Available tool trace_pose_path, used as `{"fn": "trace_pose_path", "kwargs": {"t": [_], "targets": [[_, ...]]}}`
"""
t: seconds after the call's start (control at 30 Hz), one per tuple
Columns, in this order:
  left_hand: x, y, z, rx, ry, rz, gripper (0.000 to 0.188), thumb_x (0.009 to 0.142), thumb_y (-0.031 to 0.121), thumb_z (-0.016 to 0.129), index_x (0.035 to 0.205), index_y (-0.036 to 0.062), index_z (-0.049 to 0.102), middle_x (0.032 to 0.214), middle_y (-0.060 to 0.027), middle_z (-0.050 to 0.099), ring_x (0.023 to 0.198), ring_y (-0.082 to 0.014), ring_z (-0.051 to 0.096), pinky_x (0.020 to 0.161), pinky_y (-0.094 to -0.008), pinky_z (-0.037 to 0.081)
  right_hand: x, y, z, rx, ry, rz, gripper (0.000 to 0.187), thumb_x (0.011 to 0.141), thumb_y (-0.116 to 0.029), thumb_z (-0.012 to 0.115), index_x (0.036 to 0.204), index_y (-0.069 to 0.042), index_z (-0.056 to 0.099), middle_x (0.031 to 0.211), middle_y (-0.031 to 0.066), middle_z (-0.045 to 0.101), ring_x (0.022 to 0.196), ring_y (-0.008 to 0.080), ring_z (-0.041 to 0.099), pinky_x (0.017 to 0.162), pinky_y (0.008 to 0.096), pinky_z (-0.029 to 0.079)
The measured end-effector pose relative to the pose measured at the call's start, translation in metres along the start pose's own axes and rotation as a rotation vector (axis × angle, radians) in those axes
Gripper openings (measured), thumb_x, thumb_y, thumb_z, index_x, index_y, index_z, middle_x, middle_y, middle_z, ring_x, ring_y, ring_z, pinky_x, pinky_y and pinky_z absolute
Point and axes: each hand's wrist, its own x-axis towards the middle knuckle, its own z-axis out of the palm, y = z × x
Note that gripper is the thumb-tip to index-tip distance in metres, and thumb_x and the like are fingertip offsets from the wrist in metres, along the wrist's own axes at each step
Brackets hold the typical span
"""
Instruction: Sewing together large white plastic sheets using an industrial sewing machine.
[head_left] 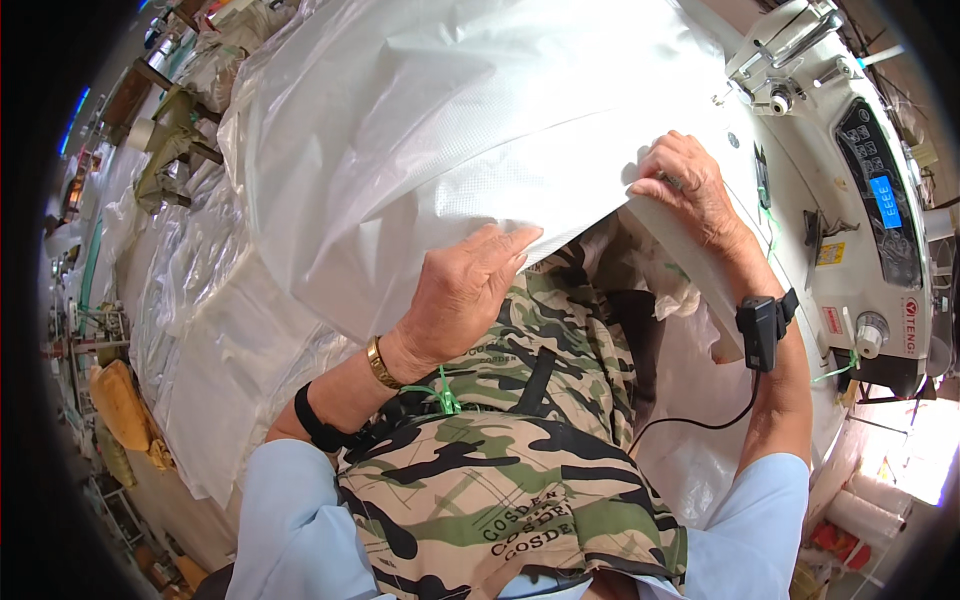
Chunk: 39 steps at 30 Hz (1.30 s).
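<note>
A large sheet of white, slightly shiny woven plastic fabric (400,130) spreads in front of me and hangs over the near edge of the work surface. My left hand (467,290) holds its near edge, thumb below and fingers on top. Farther right, my right hand (685,185) pinches the same edge with curled fingers. Between the two hands the edge runs taut and slants up to the right. Just beyond my right hand stands a white sewing machine (815,200) with a dark control panel and a lit blue display (886,203).
More white plastic sheeting (220,390) lies heaped to the left. A wooden stand with an olive cloth (170,140) rises at the far left. White rolls (870,515) lie at the lower right. A black cable (700,424) runs from the device on my right wrist.
</note>
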Motion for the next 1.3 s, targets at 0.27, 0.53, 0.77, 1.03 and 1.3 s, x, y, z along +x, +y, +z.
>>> {"fn": "trace_pose_path", "kwargs": {"t": [0.27,0.53,0.77,1.03,1.3], "targets": [[0.005,-0.011,-0.008,-0.081,-0.121,-0.093,0.027,0.092,-0.003,0.061,0.118,-0.0012,0.067,0.092,-0.0165,0.068,0.079,-0.0233,0.065,0.072,-0.03,0.05,0.006,0.03,-0.012,-0.079,0.037,0.001,0.035,0.079,-0.041,0.075,0.078,-0.009,0.063,0.077,0.0029,0.061,0.079,0.0217,0.058,0.091,0.0371,0.039],[0.015,-0.015,-0.008,-0.191,-0.241,-0.057,0.023,0.085,-0.001,0.062,0.106,0.0009,0.071,0.09,-0.015,0.07,0.076,-0.0248,0.067,0.071,-0.0316,0.052,0.007,0.056,-0.018,-0.234,0.07,0.058,0.048,0.078,-0.054,0.071,0.08,-0.008,0.06,0.077,0.0049,0.06,0.082,0.0245,0.058,0.095,0.0413,0.039],[0.034,-0.006,0.017,-0.016,-0.23,0.259,0.004,0.073,0.001,0.062,0.075,0.0034,0.064,0.063,-0.0099,0.058,0.052,-0.0291,0.056,0.05,-0.0376,0.045,0.007,0.053,-0.011,-0.484,0.28,0.234,0.039,0.078,-0.038,0.079,0.088,-0.005,0.061,0.097,0.009,0.064,0.093,0.0299,0.061,0.087,0.0409,0.048],[0.048,-0.01,0.03,0.076,-0.319,0.411,0.009,0.071,0.001,0.062,0.065,0.005,0.057,0.058,-0.0091,0.053,0.049,-0.0273,0.055,0.048,-0.0365,0.044,-0.015,0.02,0.003,-0.373,0.285,0.484,0.042,0.086,-0.047,0.069,0.089,-0.005,0.066,0.1,0.0119,0.066,0.099,0.0292,0.06,0.09,0.0425,0.042],[0.086,-0.012,0.039,0.176,-0.315,0.51,0.017,0.075,0.006,0.063,0.065,0.0053,0.049,0.058,-0.0096,0.05,0.049,-0.0277,0.054,0.048,-0.0382,0.043,-0.021,0.029,0.005,-0.365,0.207,0.518,0.074,0.091,-0.064,0.055,0.12,0.003,0.063,0.132,0.0246,0.058,0.121,0.0343,0.053,0.102,0.0504,0.033]]}}
